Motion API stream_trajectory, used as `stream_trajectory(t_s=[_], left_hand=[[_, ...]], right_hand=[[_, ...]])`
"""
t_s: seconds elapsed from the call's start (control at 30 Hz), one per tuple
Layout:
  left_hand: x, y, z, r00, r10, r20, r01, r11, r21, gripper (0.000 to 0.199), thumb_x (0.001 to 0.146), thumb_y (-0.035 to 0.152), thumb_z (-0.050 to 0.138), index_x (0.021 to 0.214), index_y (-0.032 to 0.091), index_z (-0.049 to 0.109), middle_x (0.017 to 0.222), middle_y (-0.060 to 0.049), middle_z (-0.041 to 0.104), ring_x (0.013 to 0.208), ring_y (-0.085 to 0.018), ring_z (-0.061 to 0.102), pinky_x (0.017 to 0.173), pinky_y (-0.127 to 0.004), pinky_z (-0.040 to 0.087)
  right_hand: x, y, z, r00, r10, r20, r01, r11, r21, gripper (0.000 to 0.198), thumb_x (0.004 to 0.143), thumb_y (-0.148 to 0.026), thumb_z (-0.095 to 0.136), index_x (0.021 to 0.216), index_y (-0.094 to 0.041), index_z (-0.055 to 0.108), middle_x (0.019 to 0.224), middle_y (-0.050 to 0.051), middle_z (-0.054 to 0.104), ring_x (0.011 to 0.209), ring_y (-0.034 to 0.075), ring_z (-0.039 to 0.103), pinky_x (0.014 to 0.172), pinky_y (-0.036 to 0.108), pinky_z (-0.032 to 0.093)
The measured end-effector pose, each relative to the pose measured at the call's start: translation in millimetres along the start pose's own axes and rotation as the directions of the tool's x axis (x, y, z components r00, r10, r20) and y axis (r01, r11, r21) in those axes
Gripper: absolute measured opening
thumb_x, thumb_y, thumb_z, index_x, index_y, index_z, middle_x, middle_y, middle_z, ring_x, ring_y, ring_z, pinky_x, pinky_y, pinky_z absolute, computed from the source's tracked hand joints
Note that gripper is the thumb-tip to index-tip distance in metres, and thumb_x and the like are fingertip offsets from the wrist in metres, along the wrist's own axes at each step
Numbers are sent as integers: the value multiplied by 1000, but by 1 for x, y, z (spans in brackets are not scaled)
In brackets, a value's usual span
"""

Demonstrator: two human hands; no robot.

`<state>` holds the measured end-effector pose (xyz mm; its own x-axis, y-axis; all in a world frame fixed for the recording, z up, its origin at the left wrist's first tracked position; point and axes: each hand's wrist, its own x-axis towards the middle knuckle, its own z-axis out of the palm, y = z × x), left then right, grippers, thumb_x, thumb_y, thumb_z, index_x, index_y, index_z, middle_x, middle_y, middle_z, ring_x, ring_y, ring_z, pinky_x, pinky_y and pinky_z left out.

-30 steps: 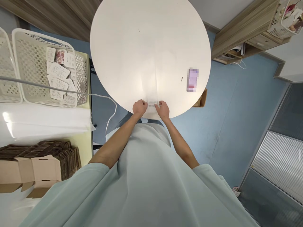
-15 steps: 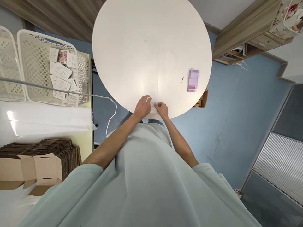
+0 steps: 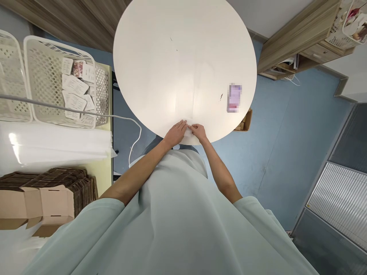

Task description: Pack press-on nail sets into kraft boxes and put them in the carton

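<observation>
A clear, thin plastic sheet or bag [image 3: 185, 99] lies on the round white table [image 3: 149, 57]; its outline is faint, and I cannot tell which of the two it is. My left hand [image 3: 176, 133] rests on its near end with fingers stretched out and close together. Just to the right, my right hand [image 3: 198, 131] pinches the plastic between thumb and fingers near the table's front edge. The two hands' fingertips almost meet.
A phone-sized, pixelated purple item [image 3: 234, 98] lies at the table's right. To the left, a white basket [image 3: 59, 42] holds several printed cards [image 3: 75, 84], with plastic sheets [image 3: 65, 143] and stacked cardboard boxes [image 3: 57, 200] nearer me. A cable [image 3: 126, 117] hangs between.
My left hand's fingers, raised and curled before, now lie straight and flat. Both hands have shifted slightly right, and the clear plastic has moved a little the same way.
</observation>
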<state>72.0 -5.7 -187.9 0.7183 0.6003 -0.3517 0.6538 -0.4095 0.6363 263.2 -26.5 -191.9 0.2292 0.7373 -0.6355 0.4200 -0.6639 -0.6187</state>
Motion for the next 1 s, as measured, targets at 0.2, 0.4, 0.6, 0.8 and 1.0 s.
stream_trajectory(t_s=[0.2,0.4,0.6,0.8,1.0], left_hand=[[1,-2,-9,998,-49,27,50,998,-38,80,90,16,53,170,10,41,175,-20,43,166,-36,34,134,-59,33],[3,0,-25,994,-104,27,106,987,-119,60,94,24,53,153,16,59,160,-17,56,133,-34,67,110,-48,57],[6,-10,-30,971,-241,-1,232,937,-260,49,96,36,59,141,21,68,145,-12,68,130,-33,67,112,-45,54],[0,-13,-41,900,-436,4,389,799,-459,52,100,56,59,135,20,71,139,-11,74,127,-32,68,109,-42,54],[-1,-12,-36,825,-563,-53,423,677,-602,66,90,58,76,142,21,63,147,-14,70,129,-34,68,108,-45,56]], right_hand=[[-13,-8,-26,979,-193,71,203,958,-203,40,99,-17,57,138,-21,68,139,12,73,118,26,72,103,44,60],[-19,-15,-25,869,-412,273,486,814,-319,60,90,-4,56,146,-24,64,163,10,57,141,31,56,108,49,58],[-11,-15,-23,891,-368,267,432,869,-243,35,102,-25,61,137,-24,67,139,9,71,113,27,67,96,40,58],[2,-20,-19,931,-314,185,348,918,-193,28,107,-37,61,129,-22,70,132,9,70,89,19,68,89,34,56],[16,-26,-11,963,-247,106,267,925,-269,27,108,-44,62,121,-21,69,120,7,71,87,18,66,84,32,55]])
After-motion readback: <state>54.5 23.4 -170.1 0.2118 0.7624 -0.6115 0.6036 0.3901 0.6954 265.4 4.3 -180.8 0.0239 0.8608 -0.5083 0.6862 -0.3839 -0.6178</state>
